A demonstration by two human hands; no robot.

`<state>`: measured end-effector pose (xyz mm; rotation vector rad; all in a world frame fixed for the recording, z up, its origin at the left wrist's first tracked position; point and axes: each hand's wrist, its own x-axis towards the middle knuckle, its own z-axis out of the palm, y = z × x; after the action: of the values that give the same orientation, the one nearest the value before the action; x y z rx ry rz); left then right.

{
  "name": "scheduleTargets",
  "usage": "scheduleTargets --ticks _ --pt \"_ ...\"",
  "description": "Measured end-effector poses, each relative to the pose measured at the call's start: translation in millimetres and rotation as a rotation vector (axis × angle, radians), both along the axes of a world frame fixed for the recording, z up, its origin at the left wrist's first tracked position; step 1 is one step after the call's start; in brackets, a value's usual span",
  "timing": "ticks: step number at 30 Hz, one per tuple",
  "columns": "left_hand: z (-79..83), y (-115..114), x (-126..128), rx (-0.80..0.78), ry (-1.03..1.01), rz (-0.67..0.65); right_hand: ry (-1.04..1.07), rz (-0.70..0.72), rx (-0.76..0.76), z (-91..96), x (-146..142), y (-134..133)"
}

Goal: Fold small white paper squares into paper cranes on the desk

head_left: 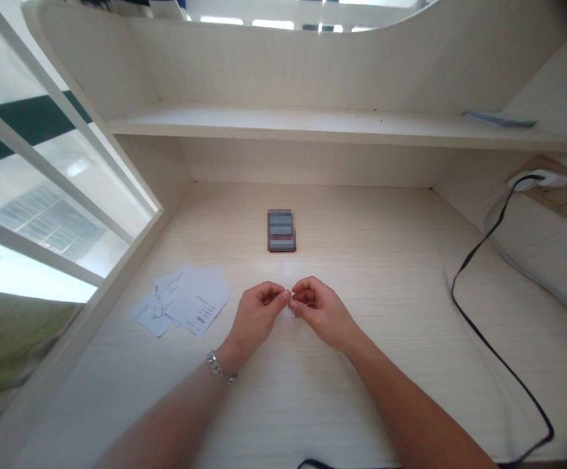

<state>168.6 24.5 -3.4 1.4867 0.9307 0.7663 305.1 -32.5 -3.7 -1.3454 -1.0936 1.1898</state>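
Note:
Close together over the middle of the desk are my left hand (262, 309) and my right hand (323, 310). Both are closed in a pinch, thumbs against the fingers, with the fingertips meeting. Whatever sits between them is too small to make out; a tiny pale bit shows at the right thumb. Beyond the hands lies a dark, flat rectangular object (281, 230), perhaps a phone, its face blurred out. White printed paper sheets (190, 296) overlap on the desk left of my left hand. A silver chain bracelet (219, 368) circles my left wrist.
The desk (385, 260) has a raised shelf (312, 124) at its back, with a thin flat item (500, 120) at the right end. A black cable (483, 339) runs from a wall socket (539, 180) down the right side. White rails (34, 146) border the left.

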Motion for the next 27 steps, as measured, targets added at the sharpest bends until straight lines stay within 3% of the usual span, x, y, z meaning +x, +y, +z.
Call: scheduleTargets --ticks 9,17,27 --pt "1.0 -2.1 1.7 -0.134 -0.095 0.039 0.021 -0.031 0.003 -0.2 -1.9 -0.7" --pt "-4.1 -2.4 0.1 -0.306 -0.242 -0.084 -0.091 -0.068 0.031 6.9 0.0 -4.5" --pt "6.5 -1.6 -3.5 -0.513 -0.459 -0.159 0.073 0.01 0.08 5.7 7.1 2.2"
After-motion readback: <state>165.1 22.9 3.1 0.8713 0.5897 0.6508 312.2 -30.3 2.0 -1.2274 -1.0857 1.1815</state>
